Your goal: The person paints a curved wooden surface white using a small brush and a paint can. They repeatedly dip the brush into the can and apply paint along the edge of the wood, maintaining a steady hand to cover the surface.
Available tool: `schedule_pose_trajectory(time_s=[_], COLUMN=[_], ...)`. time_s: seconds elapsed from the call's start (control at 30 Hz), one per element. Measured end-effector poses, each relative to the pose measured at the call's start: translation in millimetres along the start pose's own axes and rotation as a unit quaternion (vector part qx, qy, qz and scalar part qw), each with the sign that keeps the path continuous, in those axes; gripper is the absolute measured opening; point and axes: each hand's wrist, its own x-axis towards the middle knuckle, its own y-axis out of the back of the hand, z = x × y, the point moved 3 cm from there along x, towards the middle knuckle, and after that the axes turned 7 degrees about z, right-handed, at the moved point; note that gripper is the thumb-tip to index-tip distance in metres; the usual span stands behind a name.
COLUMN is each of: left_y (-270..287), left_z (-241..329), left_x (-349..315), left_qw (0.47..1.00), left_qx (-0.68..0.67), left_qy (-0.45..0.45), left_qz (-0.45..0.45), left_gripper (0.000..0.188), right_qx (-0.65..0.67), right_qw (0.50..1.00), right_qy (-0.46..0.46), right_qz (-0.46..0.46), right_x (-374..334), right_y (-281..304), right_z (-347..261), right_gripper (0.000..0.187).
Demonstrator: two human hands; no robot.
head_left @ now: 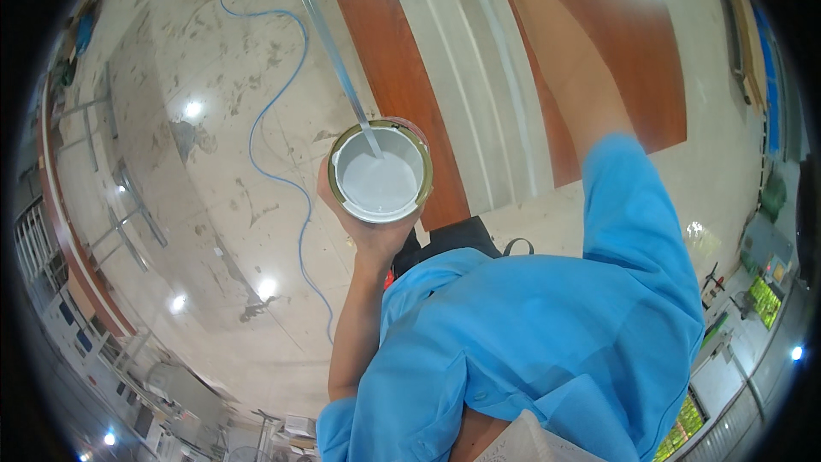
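Note:
My left hand point(369, 235) is wrapped round a metal paint can point(428, 167), holding it from the side and below in front of my body. Pale grey-white paint point(385, 188) lies inside it. A long, thin, greyish strip point(335, 47) slants down from the upper edge, its lower end in the mouth of the can. Stretched forward over the reddish-brown boards is my right arm point(569, 68); its hand is beyond the upper edge. Below the arm, a wide grey-white band with lighter streaks point(479, 94) runs between a narrow brown board point(402, 77) and a wider one point(646, 60).
A thin blue hose point(252, 141) winds across the stained, shiny floor point(197, 205) on my left. Metal frames point(111, 205) stand at the far left, with clutter point(171, 393) at lower left. Boards and long pieces point(748, 43) lie along the right side.

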Motion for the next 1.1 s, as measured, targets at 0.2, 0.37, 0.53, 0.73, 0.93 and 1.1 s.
schedule_pose_trajectory(time_s=[0.2, 0.37, 0.53, 0.73, 0.93, 1.1], left_y=[4, 11, 17, 23, 22, 19], left_z=[0, -3, 0, -1, -4, -2], left_x=[4, 9, 12, 20, 17, 17], left_qw=[0.999, 0.998, 0.994, 0.986, 0.984, 0.986], left_qx=[0.035, -0.001, -0.03, -0.061, -0.079, -0.065], left_qy=[-0.015, -0.019, -0.023, -0.061, -0.055, -0.055], left_qz=[-0.025, -0.056, -0.098, -0.144, -0.153, -0.14], left_gripper=[0.121, 0.122, 0.121, 0.118, 0.116, 0.116], right_qx=[-0.017, -0.029, -0.069, -0.149, -0.223, -0.225], right_qw=[0.995, 0.989, 0.98, 0.961, 0.938, 0.921], right_qy=[-0.069, -0.12, -0.163, -0.209, -0.242, -0.293], right_qz=[-0.074, -0.079, -0.091, -0.102, -0.113, -0.123], right_x=[-85, -172, -251, -329, -371, -352], right_y=[75, 162, 251, 353, 438, 442], right_z=[-16, -44, -61, -69, -55, -23], right_gripper=[0.033, 0.035, 0.029, 0.029, 0.03, 0.03])
